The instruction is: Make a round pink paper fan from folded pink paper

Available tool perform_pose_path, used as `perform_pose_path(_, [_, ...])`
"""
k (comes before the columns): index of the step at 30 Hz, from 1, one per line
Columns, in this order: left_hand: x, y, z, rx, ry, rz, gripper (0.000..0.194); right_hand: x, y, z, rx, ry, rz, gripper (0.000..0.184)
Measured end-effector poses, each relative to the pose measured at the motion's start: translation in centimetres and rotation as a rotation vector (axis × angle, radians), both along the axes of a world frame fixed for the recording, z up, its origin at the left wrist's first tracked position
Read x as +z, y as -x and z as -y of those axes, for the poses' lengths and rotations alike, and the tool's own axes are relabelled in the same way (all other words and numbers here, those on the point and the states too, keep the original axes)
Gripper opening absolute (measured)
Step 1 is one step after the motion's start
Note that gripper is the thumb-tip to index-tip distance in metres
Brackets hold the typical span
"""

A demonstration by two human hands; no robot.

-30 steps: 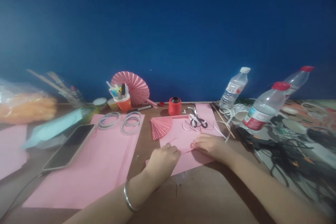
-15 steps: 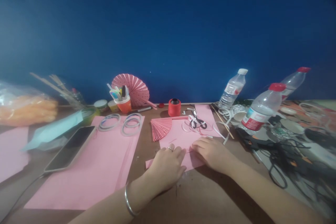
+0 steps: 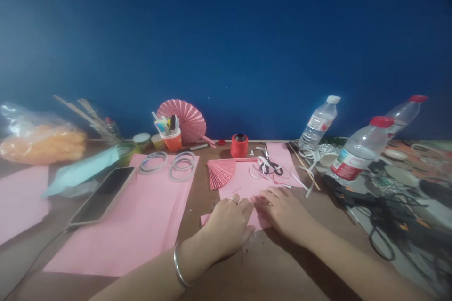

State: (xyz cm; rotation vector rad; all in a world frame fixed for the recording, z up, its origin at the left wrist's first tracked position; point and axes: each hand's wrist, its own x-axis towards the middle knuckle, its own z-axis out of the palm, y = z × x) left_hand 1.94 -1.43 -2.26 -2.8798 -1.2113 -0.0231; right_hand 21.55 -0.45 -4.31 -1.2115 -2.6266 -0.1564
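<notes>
A sheet of pink paper (image 3: 259, 222) lies in front of me, its near edge passing beneath both hands. My left hand (image 3: 231, 221), with a ring and a silver bangle, has its fingers bent and pressed on that edge. Beside it, my right hand (image 3: 282, 209) holds the paper with bent fingers, the fingertips almost meeting the left ones. My palms hide most of the near edge. Just beyond lie a small pleated pink paper fan (image 3: 221, 173) and black-handled scissors (image 3: 271, 167) tangled in white strips. Farther back stands a spool of red thread (image 3: 239, 146).
Left are a larger pink sheet (image 3: 141, 230), tape rolls (image 3: 181, 167), a phone (image 3: 102, 196) and a plastic bag (image 3: 42, 138). A pen cup (image 3: 172, 141) stands before an open pink fan (image 3: 187, 120). Bottles (image 3: 362, 150) and black cables (image 3: 384, 207) crowd the right.
The whole view has shifted slightly, so things appear farther right. My right fingertips have come closer to my left hand along the paper.
</notes>
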Motion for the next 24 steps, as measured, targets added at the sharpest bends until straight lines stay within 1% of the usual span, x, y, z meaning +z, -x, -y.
perform_pose_path(6, [-0.3,0.2,-0.1,-0.005,-0.019,0.022,0.050,0.2,-2.2,0.3,-0.177,-0.031,0.085,0.033])
perform_pose_path(9, [-0.5,0.3,-0.1,-0.005,-0.018,0.021,0.051,0.4,-2.8,0.6,-0.250,-0.023,0.063,0.031])
perform_pose_path(11, [-0.5,0.2,-0.1,-0.001,-0.022,0.022,0.049,0.8,-2.6,0.3,-0.262,0.001,-0.002,0.027])
perform_pose_path(12, [-0.5,0.2,-0.1,-0.001,-0.026,0.021,0.048,1.0,-2.2,0.0,-0.250,0.032,-0.071,0.025])
perform_pose_path(14, [-0.3,0.2,0.0,-0.003,-0.035,0.016,0.042,1.3,-1.0,-1.1,-0.196,0.164,-0.319,0.020])
perform_pose_path(16, [-0.2,0.3,0.1,-0.008,-0.045,0.000,0.036,1.3,0.9,-2.5,-0.157,0.442,-0.781,0.021])
perform_pose_path(18, [-0.1,0.3,0.2,-0.012,-0.058,-0.011,0.035,0.8,2.9,-3.8,-0.174,0.510,-0.920,0.035])
perform_pose_path(20, [0.0,0.4,0.3,-0.018,-0.071,0.002,0.035,-0.1,4.6,-4.8,-0.216,0.554,-1.043,0.044])
perform_pose_path(22, [0.1,0.5,0.4,-0.020,-0.070,0.021,0.035,-1.1,5.3,-5.4,-0.248,0.591,-1.143,0.044])
perform_pose_path(24, [0.1,0.6,0.5,-0.011,-0.055,0.023,0.036,-1.8,5.1,-5.7,-0.271,0.608,-1.217,0.044])
